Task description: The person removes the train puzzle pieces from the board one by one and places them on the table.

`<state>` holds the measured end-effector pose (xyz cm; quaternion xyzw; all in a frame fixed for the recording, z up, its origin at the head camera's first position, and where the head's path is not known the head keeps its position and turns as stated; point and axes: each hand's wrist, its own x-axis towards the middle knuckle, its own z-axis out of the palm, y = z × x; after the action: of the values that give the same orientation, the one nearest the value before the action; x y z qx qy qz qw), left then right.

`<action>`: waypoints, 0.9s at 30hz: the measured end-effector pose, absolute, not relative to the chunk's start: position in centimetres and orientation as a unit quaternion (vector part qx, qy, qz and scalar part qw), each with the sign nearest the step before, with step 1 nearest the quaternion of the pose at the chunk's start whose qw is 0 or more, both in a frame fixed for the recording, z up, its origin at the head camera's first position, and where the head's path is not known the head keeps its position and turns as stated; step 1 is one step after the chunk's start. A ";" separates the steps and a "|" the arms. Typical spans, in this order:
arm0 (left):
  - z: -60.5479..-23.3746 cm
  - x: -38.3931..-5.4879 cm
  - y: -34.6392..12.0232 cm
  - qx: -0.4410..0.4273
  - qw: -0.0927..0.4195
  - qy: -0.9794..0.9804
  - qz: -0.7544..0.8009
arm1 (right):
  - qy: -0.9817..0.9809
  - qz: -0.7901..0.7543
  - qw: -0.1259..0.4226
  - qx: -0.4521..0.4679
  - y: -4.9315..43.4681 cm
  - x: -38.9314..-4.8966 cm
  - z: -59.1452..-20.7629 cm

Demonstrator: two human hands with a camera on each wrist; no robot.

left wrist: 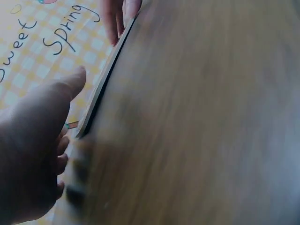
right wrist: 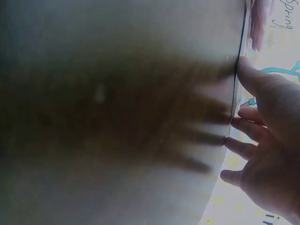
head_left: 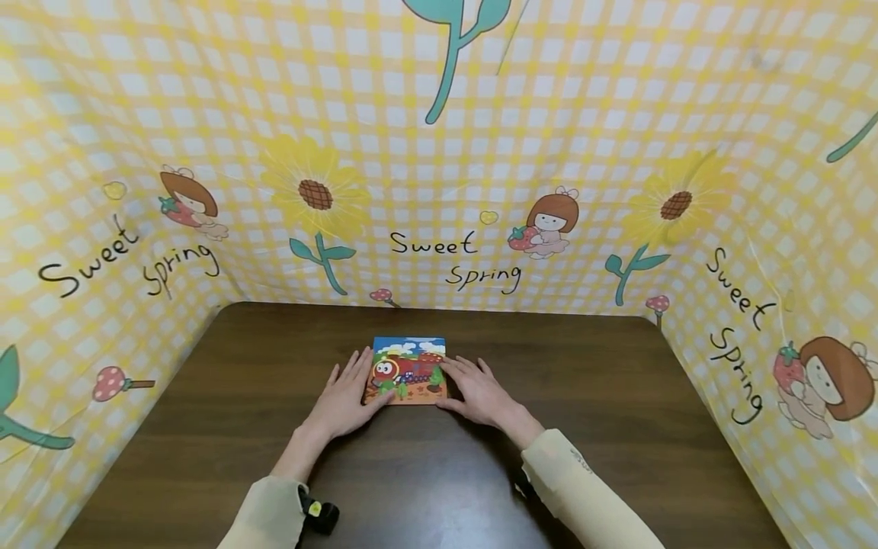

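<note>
A thin, square cartoon picture board (head_left: pixel 414 366) lies flat on the brown table, with a red big-eyed figure, green shapes and a blue sky printed on it. My left hand (head_left: pixel 343 400) rests along its left side, fingers stretched forward and thumb over the lower left corner. On the opposite side, my right hand (head_left: pixel 483 393) touches the right edge with straight fingers, its thumb near the lower right corner. Seen edge-on in the left wrist view, the board (left wrist: pixel 105 77) shows a narrow pale side.
The dark wooden table (head_left: pixel 425 473) surrounds the board. Behind and on both sides stands a yellow checked cloth (head_left: pixel 439 175) printed with sunflowers, girls and lettering. A black wrist strap with a small device (head_left: pixel 318 516) sits at the left cuff.
</note>
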<state>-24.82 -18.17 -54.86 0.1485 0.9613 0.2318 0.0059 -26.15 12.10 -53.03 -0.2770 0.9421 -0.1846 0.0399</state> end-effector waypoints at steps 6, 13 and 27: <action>-56.3 -25.1 -17.0 0.149 -0.015 0.961 0.232 | 0.944 -0.186 0.047 -0.270 12.6 -25.7 -53.3; -56.7 -25.3 -16.7 0.148 -0.042 0.967 0.202 | 0.940 -0.211 0.054 -0.264 12.9 -26.9 -54.2; -56.8 -25.1 -17.3 0.133 -0.033 0.973 0.186 | 0.935 -0.205 0.007 -0.288 11.2 -27.8 -53.4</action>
<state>-25.13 -17.28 -56.79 0.1327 0.9730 0.1859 -0.0332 -27.83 11.21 -53.43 -0.2880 0.9355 -0.2047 0.0068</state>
